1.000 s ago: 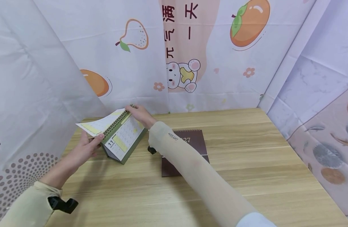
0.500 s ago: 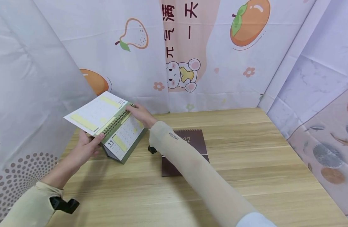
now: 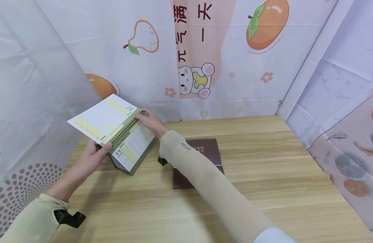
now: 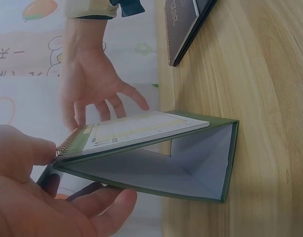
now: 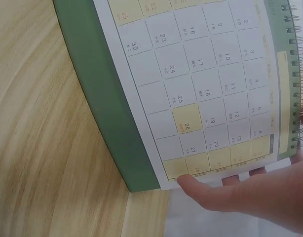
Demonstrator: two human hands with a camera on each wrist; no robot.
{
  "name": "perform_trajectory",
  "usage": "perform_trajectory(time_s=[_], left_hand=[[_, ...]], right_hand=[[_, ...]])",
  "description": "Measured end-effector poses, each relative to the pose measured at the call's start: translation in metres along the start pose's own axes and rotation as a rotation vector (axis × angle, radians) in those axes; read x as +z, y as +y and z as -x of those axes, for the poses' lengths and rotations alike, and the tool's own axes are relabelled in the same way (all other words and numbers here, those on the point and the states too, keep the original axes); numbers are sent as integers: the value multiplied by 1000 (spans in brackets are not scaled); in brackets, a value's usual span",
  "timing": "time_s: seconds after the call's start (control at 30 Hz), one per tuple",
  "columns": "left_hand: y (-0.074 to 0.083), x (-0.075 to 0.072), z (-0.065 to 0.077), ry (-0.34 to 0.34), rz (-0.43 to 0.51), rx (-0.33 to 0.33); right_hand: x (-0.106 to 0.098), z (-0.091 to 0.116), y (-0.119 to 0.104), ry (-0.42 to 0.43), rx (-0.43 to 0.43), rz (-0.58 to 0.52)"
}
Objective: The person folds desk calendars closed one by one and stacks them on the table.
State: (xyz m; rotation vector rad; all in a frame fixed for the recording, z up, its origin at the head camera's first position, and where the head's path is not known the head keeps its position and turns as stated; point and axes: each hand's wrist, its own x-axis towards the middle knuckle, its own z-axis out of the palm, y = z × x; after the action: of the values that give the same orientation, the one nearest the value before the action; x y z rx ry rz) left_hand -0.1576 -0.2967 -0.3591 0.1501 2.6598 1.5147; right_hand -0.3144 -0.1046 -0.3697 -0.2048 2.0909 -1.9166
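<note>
A green spiral-bound desk calendar (image 3: 136,145) stands tilted on its folding base at the table's left, its November page facing the front. Its October page (image 3: 102,116) is turned over the rings and spread out behind. My left hand (image 3: 92,156) holds the near end of the spine, thumb by the rings and fingers under the back panel. At the far end, my right hand (image 3: 151,122) pinches the calendar. In the right wrist view its thumb (image 5: 201,192) lies at the page's edge, with other fingers partly hidden behind the calendar. The left wrist view shows the hollow base (image 4: 201,158).
A dark brown spiral calendar (image 3: 209,152) lies on the wooden table (image 3: 265,175), partly covered by the right sleeve (image 3: 204,175). A printed curtain (image 3: 229,101) hangs along the back edge, with more cloth at both sides.
The loose page has swung up and back over the rings, from a curled, drooping position to lying spread out with October visible. Both hands have stayed nearly in place.
</note>
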Motion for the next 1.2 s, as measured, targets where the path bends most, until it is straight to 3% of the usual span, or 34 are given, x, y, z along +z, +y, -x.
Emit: perform_trajectory(time_s=[0.6, 0.9, 1.2], left_hand=[[-3, 4, 3, 4, 19, 62], [-1, 5, 2, 3, 19, 45], [-3, 6, 3, 9, 23, 74]], right_hand=[[-13, -4, 8, -119, 36, -76], [-9, 0, 0, -72, 0, -45], [-7, -1, 1, -38, 1, -7]])
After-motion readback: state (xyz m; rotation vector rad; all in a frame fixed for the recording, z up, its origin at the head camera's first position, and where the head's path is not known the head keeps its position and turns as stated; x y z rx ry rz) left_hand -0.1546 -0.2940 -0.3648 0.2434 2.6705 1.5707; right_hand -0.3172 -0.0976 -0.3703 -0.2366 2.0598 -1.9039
